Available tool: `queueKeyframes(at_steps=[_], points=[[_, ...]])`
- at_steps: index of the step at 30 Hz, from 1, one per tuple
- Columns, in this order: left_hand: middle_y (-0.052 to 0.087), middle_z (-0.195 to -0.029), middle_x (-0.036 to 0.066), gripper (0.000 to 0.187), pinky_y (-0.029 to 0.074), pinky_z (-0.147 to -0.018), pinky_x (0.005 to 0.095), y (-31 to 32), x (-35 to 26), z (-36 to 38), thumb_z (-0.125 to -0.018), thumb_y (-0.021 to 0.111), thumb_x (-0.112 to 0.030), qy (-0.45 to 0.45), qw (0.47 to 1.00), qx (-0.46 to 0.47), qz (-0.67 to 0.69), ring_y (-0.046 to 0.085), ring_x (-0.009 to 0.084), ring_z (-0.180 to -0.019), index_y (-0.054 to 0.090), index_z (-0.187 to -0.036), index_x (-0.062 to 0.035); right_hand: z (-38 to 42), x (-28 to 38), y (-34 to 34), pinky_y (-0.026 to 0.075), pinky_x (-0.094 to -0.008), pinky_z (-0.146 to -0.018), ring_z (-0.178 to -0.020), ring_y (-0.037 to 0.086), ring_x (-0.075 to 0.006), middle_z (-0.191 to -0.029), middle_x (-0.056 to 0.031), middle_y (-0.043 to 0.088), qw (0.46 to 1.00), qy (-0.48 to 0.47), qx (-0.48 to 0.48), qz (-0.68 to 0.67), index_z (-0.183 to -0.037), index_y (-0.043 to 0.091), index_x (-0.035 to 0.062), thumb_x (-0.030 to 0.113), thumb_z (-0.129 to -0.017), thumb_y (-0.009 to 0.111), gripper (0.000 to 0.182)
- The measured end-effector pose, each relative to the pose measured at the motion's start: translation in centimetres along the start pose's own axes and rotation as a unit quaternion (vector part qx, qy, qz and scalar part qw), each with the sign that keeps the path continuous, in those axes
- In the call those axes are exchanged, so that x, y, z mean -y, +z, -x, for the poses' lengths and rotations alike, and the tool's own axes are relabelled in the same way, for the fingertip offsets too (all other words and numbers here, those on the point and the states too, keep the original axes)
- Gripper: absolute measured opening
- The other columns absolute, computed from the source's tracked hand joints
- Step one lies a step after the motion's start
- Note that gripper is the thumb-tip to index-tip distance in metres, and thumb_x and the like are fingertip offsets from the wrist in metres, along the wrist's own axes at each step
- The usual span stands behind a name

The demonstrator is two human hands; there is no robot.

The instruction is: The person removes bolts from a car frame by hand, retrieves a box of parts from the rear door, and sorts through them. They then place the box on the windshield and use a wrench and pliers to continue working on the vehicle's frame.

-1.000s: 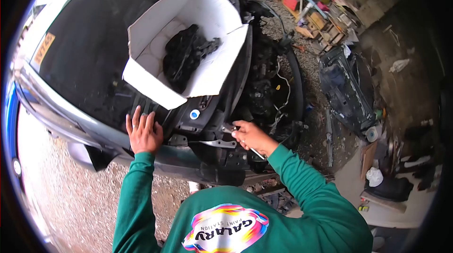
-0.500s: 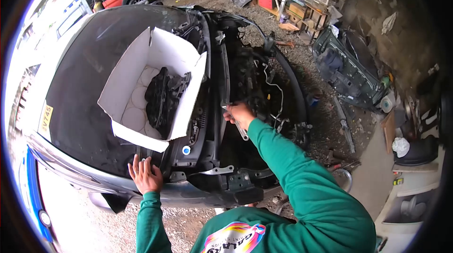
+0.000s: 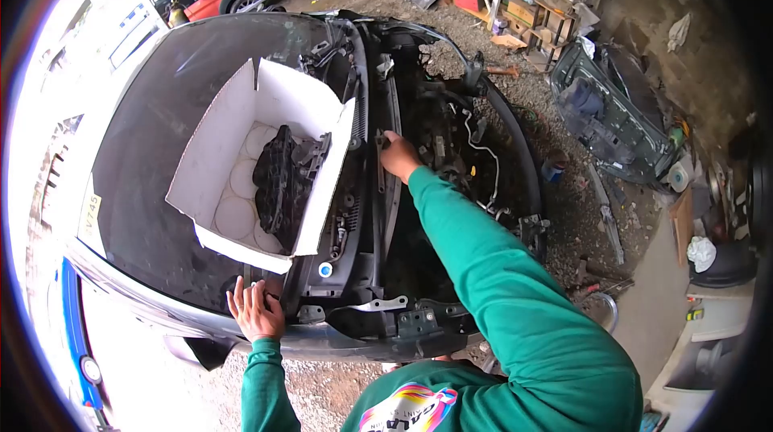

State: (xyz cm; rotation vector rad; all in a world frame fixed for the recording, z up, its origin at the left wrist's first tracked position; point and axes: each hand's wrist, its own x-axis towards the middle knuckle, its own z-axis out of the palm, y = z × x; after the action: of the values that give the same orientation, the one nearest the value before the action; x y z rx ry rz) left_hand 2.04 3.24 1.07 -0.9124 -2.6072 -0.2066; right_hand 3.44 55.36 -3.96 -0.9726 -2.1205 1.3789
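My right hand (image 3: 400,158) is over the front of the car, at the metal crossbar between the windshield and the engine bay. Its fingers are curled at the upper end of a wrench (image 3: 381,166), which lies along the bar; the hand itself hides part of the grip. At the near lower corner of the windshield (image 3: 173,122), my left hand (image 3: 258,311) rests with fingers apart and holds nothing. Between the hands and the glass sits a white open carton (image 3: 211,146) with a black plastic car part (image 3: 278,182) inside.
The uncovered engine bay (image 3: 451,142) lies right of the crossbar. A small blue-and-white round cap (image 3: 325,270) sits on the cowl. Beyond it, a dark car panel (image 3: 608,118) leans by the wall, and cluttered boxes (image 3: 515,17) stand behind. A red car (image 3: 209,1) is parked at the back.
My right hand has moved up and slightly left with the wrench, which now lines up with the crossbar. My left hand stays on the car. The whole view has shifted slightly.
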Motion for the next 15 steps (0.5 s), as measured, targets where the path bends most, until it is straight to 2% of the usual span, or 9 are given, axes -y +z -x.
queueKeyframes(at_steps=[1,3,5,7,11,13,15], points=[[0.074,-0.130,0.011,0.037,0.021,-0.136,0.0617,-0.1,0.0,0.0,-0.092,0.066,-0.018,-0.001,1.000,0.002,0.000,0.050,0.0339,-0.157,0.073,-0.128,-0.0128,0.4,-1.6,0.0,0.053,-0.0492,-0.115,-0.139,0.065,-0.0465,-0.150,-0.0290,0.068,1.000,0.001,0.002,0.001,-0.155,0.060,-0.0006,0.013,-0.094,0.067,0.063],[0.074,-0.130,0.011,0.037,0.022,-0.136,0.0613,-0.2,-0.1,0.0,-0.093,0.066,-0.017,-0.005,1.000,0.002,0.001,0.050,0.0340,-0.157,0.073,-0.128,-0.0130,2.4,-5.0,-0.2,0.056,-0.0474,-0.111,-0.131,0.071,-0.0411,-0.141,-0.0254,0.074,0.993,-0.090,-0.036,-0.065,-0.149,0.065,-0.0007,0.011,-0.096,0.071,0.054],[0.074,-0.131,0.010,0.036,0.023,-0.136,0.0605,0.0,0.2,0.1,-0.093,0.066,-0.017,0.003,1.000,-0.006,0.000,0.051,0.0334,-0.157,0.073,-0.128,-0.0133,8.4,-5.1,-3.7,0.059,-0.0430,-0.106,-0.124,0.075,-0.0321,-0.132,-0.0212,0.077,0.993,-0.040,0.006,-0.112,-0.143,0.068,0.0002,0.008,-0.098,0.074,0.046],[0.073,-0.131,0.009,0.036,0.024,-0.136,0.0594,-0.1,0.0,0.2,-0.092,0.067,-0.017,-0.001,1.000,-0.008,0.000,0.051,0.0323,-0.156,0.073,-0.127,-0.0135,13.6,-10.6,-5.4,0.061,-0.0388,-0.099,-0.117,0.077,-0.0248,-0.121,-0.0160,0.080,0.992,-0.052,-0.021,-0.109,-0.134,0.071,0.0021,0.006,-0.099,0.073,0.035],[0.072,-0.130,0.009,0.037,0.024,-0.136,0.0574,-0.2,0.0,0.4,-0.093,0.067,-0.014,0.009,1.000,0.006,-0.013,0.050,0.0310,-0.157,0.073,-0.129,-0.0139,28.6,-14.2,-12.8,0.063,-0.0402,-0.085,-0.098,0.082,-0.0279,-0.101,-0.0151,0.083,0.997,0.008,-0.073,-0.020,-0.120,0.078,0.0065,0.012,-0.102,0.071,0.021],[0.072,-0.136,0.009,0.037,0.025,-0.136,0.0553,0.4,0.3,0.8,-0.094,0.067,-0.014,0.019,1.000,-0.009,-0.019,0.049,0.0306,-0.157,0.073,-0.131,-0.0144,36.6,-15.6,-14.9,0.064,-0.0415,-0.082,-0.094,0.082,-0.0312,-0.097,-0.0170,0.083,0.995,0.054,-0.087,-0.011,-0.116,0.079,0.0072,0.013,-0.102,0.069,0.018],[0.070,-0.146,0.010,0.038,0.027,-0.136,0.0538,1.4,1.3,1.0,-0.096,0.066,-0.016,0.023,0.999,-0.017,-0.035,0.050,0.0296,-0.157,0.073,-0.134,-0.0157,44.8,-15.8,-17.2,0.064,-0.0436,-0.083,-0.096,0.082,-0.0342,-0.100,-0.0181,0.082,0.994,0.085,-0.056,0.042,-0.116,0.080,0.0079,0.014,-0.102,0.069,0.019]])
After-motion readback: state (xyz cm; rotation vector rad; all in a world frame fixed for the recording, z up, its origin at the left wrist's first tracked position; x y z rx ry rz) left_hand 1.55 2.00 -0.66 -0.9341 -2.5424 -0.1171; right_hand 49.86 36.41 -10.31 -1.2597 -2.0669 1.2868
